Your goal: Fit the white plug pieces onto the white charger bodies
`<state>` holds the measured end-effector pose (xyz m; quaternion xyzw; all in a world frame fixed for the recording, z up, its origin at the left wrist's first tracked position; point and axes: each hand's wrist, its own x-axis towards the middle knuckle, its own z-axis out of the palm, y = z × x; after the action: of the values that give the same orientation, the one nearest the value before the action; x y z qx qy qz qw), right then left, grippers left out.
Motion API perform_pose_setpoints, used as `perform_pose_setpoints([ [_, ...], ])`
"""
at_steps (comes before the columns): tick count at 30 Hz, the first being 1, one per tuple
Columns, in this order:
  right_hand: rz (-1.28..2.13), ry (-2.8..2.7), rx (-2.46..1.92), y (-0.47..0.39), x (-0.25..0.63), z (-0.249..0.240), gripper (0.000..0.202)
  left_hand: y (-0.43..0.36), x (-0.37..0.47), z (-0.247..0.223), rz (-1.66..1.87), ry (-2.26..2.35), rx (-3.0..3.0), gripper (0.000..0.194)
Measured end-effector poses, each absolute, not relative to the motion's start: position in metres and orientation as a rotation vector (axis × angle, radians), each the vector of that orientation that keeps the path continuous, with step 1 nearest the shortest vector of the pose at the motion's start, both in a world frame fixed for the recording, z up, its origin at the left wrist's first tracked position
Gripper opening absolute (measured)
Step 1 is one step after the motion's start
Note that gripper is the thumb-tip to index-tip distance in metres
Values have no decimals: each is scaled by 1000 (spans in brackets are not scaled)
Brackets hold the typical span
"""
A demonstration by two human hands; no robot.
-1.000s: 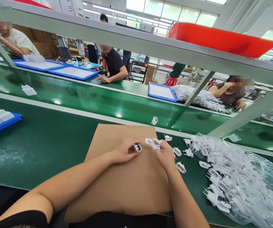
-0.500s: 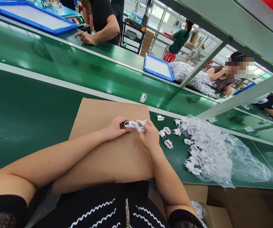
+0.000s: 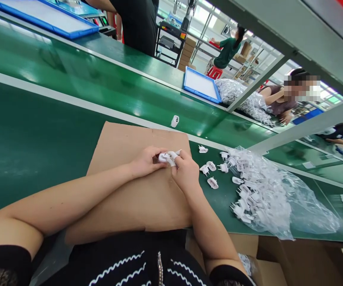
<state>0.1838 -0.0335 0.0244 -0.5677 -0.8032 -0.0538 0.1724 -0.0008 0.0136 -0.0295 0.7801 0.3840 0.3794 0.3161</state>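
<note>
Over a sheet of brown cardboard (image 3: pixel 141 194), both hands meet at one small white plug charger (image 3: pixel 163 157). My left hand (image 3: pixel 146 162) is closed around its left end, fingertips and thumb pinching the housing. My right hand (image 3: pixel 186 169), with white finger cots on the fingertips, is closed on the other side of it. The fingers hide much of the charger, so how its parts fit together is hard to see. Right of the cardboard lie several loose white plug pieces (image 3: pixel 212 182), prongs showing on some.
A clear plastic bag (image 3: pixel 304 202) spills many white plug pieces at the right. One white charger housing (image 3: pixel 175 121) stands on the green conveyor belt (image 3: pixel 111 87) ahead. Beyond are blue-rimmed trays (image 3: pixel 201 85) and co-workers. A metal frame post (image 3: pixel 305 119) slants across the right.
The charger's open end has turned, and a rounded face now shows between my fingers. On the belt, the charger housing has shifted left. A co-worker's hand has left the far table edge.
</note>
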Motion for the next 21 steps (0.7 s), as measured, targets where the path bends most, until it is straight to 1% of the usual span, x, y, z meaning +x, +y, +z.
perform_pose_setpoints([
  [2, -170, -2302, -1631, -33, 183, 26, 12, 12, -1, -31, 1006, 1015, 2210, 56],
  [6, -202, -2334, -1620, -34, 183, 27, 13, 9, -2, -27, 890, 1100, 2543, 52],
  [12, -179, -2341, -1622, -33, 183, 24, 13, 4, 0, -24, 778, 1286, 2719, 51],
  [17, -50, -2280, -1683, -31, 184, 20, 14, 1, 1, -24, 749, 1326, 2737, 45],
  [21, 190, -2187, -1749, -28, 186, 19, 14, 3, -1, -21, 737, 1281, 2734, 43],
])
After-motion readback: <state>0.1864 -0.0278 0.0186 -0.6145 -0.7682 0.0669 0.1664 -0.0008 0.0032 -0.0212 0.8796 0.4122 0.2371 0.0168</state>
